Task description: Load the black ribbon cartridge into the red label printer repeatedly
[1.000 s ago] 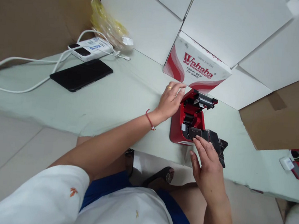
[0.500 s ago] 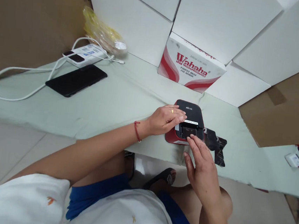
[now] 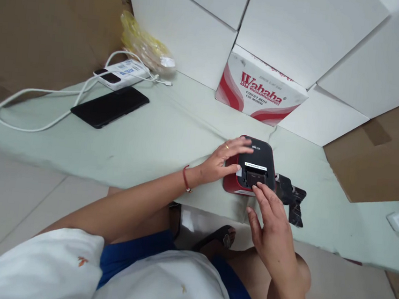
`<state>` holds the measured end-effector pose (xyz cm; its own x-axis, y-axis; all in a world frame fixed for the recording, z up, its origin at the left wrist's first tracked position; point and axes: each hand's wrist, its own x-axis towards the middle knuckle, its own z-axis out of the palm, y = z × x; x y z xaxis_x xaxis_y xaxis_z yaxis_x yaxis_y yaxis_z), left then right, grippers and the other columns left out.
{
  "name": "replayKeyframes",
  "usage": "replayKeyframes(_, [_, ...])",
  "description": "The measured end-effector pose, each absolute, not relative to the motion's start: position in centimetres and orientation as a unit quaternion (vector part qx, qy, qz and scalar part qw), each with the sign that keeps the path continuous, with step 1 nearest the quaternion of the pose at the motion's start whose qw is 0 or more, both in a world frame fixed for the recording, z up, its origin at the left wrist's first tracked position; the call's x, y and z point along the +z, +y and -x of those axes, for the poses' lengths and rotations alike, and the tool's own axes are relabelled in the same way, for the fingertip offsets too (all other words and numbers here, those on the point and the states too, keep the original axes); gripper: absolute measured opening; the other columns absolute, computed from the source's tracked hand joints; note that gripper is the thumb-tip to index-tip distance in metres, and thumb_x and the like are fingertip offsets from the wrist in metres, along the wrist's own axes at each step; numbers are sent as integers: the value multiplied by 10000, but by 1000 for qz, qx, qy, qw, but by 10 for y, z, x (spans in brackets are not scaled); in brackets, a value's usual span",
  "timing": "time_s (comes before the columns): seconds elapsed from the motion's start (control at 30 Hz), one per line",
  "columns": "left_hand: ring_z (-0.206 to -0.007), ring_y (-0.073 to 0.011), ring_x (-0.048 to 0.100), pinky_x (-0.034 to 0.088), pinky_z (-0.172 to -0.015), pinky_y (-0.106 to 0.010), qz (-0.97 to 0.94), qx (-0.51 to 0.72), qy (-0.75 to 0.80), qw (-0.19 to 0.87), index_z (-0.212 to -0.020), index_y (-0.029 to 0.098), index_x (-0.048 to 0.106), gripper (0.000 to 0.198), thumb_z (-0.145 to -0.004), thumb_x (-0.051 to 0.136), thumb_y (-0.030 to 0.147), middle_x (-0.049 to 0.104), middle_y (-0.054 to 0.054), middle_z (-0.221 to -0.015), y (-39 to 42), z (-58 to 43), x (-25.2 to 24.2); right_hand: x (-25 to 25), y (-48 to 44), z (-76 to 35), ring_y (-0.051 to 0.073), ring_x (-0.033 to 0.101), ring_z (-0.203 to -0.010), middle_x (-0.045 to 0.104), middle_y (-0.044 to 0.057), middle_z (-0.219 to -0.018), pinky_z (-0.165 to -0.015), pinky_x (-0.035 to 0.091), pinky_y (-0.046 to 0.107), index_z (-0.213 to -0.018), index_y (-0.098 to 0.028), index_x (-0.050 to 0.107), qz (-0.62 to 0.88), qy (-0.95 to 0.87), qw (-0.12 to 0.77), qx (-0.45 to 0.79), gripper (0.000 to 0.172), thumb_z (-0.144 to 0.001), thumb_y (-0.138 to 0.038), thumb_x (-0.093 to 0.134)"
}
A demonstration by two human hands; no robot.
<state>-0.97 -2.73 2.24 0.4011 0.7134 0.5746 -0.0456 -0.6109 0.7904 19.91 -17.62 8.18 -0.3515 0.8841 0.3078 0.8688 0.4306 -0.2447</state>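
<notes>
While the left hand [image 3: 219, 162] lies open on a red-and-black label printer [image 3: 258, 157] and the right hand [image 3: 270, 222] touches its front unclenched, the printer sits near the bench [image 3: 150, 149] front edge, a black plastic piece [image 3: 290, 193] just beside it, a Wahaha carton [image 3: 261, 92] behind.

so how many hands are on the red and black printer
2: the left hand lies against the left side of the compact red and black printer, and the right hand rests at its front edge. None seem hidden.
</notes>
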Motion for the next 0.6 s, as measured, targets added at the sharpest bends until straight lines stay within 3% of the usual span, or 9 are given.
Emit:
replayKeyframes(0.1, [-1642, -329, 68, 95, -1343, -546, -699, 511, 230, 445, -1620, 347, 307, 893, -850, 749, 444, 168, -41, -1756, -25, 5, 10, 82, -177, -200, 293, 513, -1421, 520, 124, -1549, -1157, 467, 585, -1585, -312, 383, 533, -823, 195, 26, 603, -1011, -187, 521])
replayKeyframes(0.17, [-1643, -335, 49, 100, -1350, -529, -676, 501, 210, 498, -1658, 370, 149, 1033, -834, 765, 462, 91, -23, -1769, -23, 0, 2, 81, -177, -200, 300, 517, -1417, 524, 125, -1545, -1161, 458, 599, -1588, -312, 383, 536, -821, 195, 28, 607, -1009, -189, 522])
replayKeyframes(0.27, [-1635, -333, 120, 202, -1338, -510, -640, 493, 187, 559, -1662, 377, -8, 1111, -847, 744, 449, 92, -26, -1769, -20, -6, -7, 80, -176, -200, 301, 522, -1412, 534, 122, -1536, -1163, 454, 602, -1574, -311, 405, 542, -816, 199, 34, 589, -1009, -194, 526])
replayKeyframes(0.43, [-1645, -326, 37, 259, -1325, -478, -611, 480, 187, 600, -1660, 389, -16, 1120, -836, 743, 408, -59, 24, -1771, -22, -8, -7, 80, -175, -198, 280, 533, -1397, 555, 115, -1514, -1192, 416, 589, -1537, -295, 444, 539, -815, 208, 33, 539, -1014, -192, 527])
replayKeyframes(0.5, [-1642, -321, 73, 300, -1306, -479, -605, 482, 183, 607, -1656, 391, -44, 1112, -852, 723, 406, -25, 21, -1773, -22, -7, -6, 85, -172, -201, 272, 561, -1367, 588, 112, -1483, -1200, 408, 568, -1494, -274, 494, 533, -819, 212, 31, 485, -1017, -208, 541])
replayKeyframes(0.6, [-1633, -317, 120, 267, -1315, -479, -641, 500, 193, 549, -1658, 381, 19, 1044, -869, 701, 414, 63, 12, -1771, -22, -6, -9, 100, -156, -208, 253, 654, -1241, 705, 79, -1325, -1137, 474, 489, -1321, -269, 634, 530, -816, 226, 45, 306, -1026, -272, 554])
